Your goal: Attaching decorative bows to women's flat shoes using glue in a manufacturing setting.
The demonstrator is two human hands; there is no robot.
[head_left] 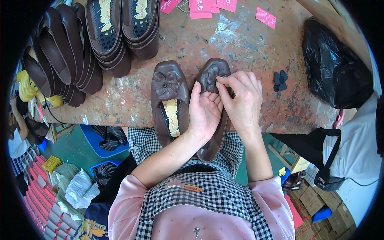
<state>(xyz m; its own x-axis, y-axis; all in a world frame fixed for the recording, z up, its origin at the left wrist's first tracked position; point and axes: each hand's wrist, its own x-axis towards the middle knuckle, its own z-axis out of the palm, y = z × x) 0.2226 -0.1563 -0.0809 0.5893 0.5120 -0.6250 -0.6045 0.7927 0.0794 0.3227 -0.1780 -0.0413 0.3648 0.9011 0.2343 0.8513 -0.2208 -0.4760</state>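
Two dark brown leather shoes lie side by side at the table's near edge. The left shoe (165, 89) bears a leather flower on its toe and a pale insole label. On the right shoe (212, 64) is a similar leather flower (209, 76). My left hand (205, 110) is palm up over this shoe, its thumb at the flower's left edge and its curled fingers at the upper's rear edge, gripping it. My right hand (245, 96) pinches the flower's right side between thumb and forefinger. Both hands partly hide this shoe; its heel hangs past the table edge.
Stacked brown shoes (60, 52) fill the table's far left, beside more stacked shoes (140, 30). Pink tags (200, 9) lie at the back. A dark flower piece (281, 81) and a black plastic bag (334, 66) are to the right. Blue tubs (96, 140) stand on the floor.
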